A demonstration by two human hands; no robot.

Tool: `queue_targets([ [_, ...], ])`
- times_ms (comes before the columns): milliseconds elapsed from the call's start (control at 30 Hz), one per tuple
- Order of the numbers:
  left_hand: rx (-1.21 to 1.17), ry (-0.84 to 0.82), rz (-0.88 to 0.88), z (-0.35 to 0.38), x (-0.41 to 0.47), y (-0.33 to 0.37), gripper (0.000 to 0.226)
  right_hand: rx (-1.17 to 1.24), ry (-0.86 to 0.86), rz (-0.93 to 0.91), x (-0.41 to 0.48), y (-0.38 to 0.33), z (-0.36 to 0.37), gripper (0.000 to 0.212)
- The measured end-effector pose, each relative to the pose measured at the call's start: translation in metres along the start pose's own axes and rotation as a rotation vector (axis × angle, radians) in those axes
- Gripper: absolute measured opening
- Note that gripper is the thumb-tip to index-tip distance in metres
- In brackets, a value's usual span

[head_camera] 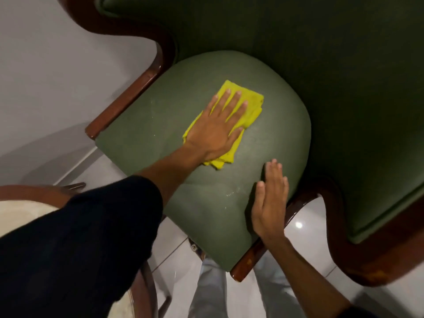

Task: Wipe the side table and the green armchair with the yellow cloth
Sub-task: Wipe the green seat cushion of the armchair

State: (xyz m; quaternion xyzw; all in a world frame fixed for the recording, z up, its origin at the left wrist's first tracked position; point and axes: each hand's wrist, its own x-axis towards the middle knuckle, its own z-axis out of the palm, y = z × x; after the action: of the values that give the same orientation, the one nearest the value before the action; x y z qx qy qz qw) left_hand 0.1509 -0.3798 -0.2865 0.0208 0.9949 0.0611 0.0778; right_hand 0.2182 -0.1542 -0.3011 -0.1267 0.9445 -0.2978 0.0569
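Observation:
The green armchair fills the view, its rounded seat cushion (160, 125) in the middle and the dark green backrest (321, 65) behind it. A folded yellow cloth (251, 104) lies flat on the seat. My left hand (220, 129) presses down on the cloth with fingers spread, palm covering most of it. My right hand (270, 203) rests flat on the seat's right edge, fingers together, holding nothing. The side table (27, 210) shows at the lower left, a pale round top in a wooden rim, partly hidden by my dark sleeve.
Wooden armrests (128, 99) frame the seat on both sides. A pale wall (57, 65) stands to the left. Glossy white floor tiles (305, 223) lie below, and my legs in light jeans (206, 290) stand at the seat's front.

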Motion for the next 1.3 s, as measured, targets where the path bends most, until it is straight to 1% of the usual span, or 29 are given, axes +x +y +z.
queue_targets([
  [100,-0.026,0.009,0.005,0.016,-0.055,0.025,0.061,0.253,0.167,0.289,0.013,0.0,-0.019,0.051],
  [167,-0.068,0.045,0.03,0.03,-0.098,0.06,0.061,0.372,0.198,0.396,0.024,-0.012,-0.024,0.051],
  [267,-0.113,0.025,0.134,0.048,-0.148,0.113,0.062,0.521,0.255,0.5,0.037,-0.017,-0.026,0.052],
  [300,-0.114,0.011,0.15,0.051,-0.155,0.119,0.061,0.529,0.252,0.506,0.038,-0.013,-0.026,0.053],
  [367,-0.125,0.019,0.124,0.051,-0.154,0.111,0.059,0.44,0.2,0.451,0.034,-0.005,-0.024,0.054],
  [400,-0.137,0.043,0.061,0.048,-0.148,0.098,0.056,0.358,0.158,0.388,0.031,-0.003,-0.022,0.054],
  [467,-0.109,0.14,-0.151,0.04,-0.128,0.055,0.053,0.142,0.079,0.258,0.026,-0.003,-0.013,0.055],
  [500,-0.064,0.186,-0.284,0.037,-0.117,0.024,0.054,0.027,0.054,0.218,0.023,-0.002,-0.007,0.057],
  [533,-0.04,0.201,-0.436,0.035,-0.109,-0.012,0.056,-0.068,0.04,0.197,0.022,0.0,-0.003,0.058],
  [567,-0.068,0.188,-0.6,0.031,-0.105,-0.051,0.058,-0.13,0.039,0.19,0.021,0.001,0.001,0.059],
  [633,-0.21,0.18,-0.905,0.025,-0.11,-0.118,0.062,-0.172,0.057,0.193,0.02,0.002,0.004,0.06],
  [667,-0.267,0.199,-1.013,0.024,-0.118,-0.135,0.062,-0.176,0.061,0.194,0.02,0.002,0.005,0.059],
  [700,-0.302,0.227,-1.071,0.025,-0.126,-0.138,0.061,-0.18,0.06,0.196,0.02,0.002,0.006,0.059],
  [733,-0.317,0.257,-1.073,0.027,-0.132,-0.128,0.06,-0.184,0.057,0.198,0.02,0.001,0.005,0.059],
  [833,-0.343,0.381,-0.983,0.039,-0.151,-0.055,0.058,-0.151,0.012,0.209,0.022,-0.006,-0.001,0.057],
  [867,-0.347,0.401,-0.952,0.043,-0.158,-0.028,0.058,-0.123,0.002,0.218,0.023,-0.01,-0.005,0.056],
  [933,-0.324,0.388,-0.823,0.053,-0.174,0.018,0.058,-0.072,0.014,0.257,0.03,-0.015,-0.013,0.054],
  [967,-0.293,0.357,-0.721,0.059,-0.183,0.041,0.059,-0.073,0.025,0.279,0.036,-0.019,-0.016,0.053],
  [1033,-0.204,0.258,-0.448,0.069,-0.201,0.091,0.062,-0.133,0.041,0.297,0.053,-0.03,-0.017,0.053],
  [1100,-0.14,0.159,-0.181,0.077,-0.212,0.134,0.061,-0.21,0.047,0.271,0.069,-0.048,-0.008,0.054],
  [1133,-0.13,0.13,-0.076,0.078,-0.214,0.148,0.057,-0.24,0.038,0.246,0.076,-0.058,-0.001,0.054],
  [1200,-0.081,0.115,0.093,0.082,-0.212,0.162,0.049,-0.283,-0.001,0.196,0.095,-0.075,0.018,0.056],
  [1233,-0.021,0.125,0.174,0.083,-0.21,0.164,0.048,-0.298,-0.027,0.163,0.108,-0.082,0.025,0.057],
  [1300,0.046,0.113,0.323,0.083,-0.206,0.164,0.05,-0.352,-0.117,0.023,0.139,-0.086,0.033,0.06],
])
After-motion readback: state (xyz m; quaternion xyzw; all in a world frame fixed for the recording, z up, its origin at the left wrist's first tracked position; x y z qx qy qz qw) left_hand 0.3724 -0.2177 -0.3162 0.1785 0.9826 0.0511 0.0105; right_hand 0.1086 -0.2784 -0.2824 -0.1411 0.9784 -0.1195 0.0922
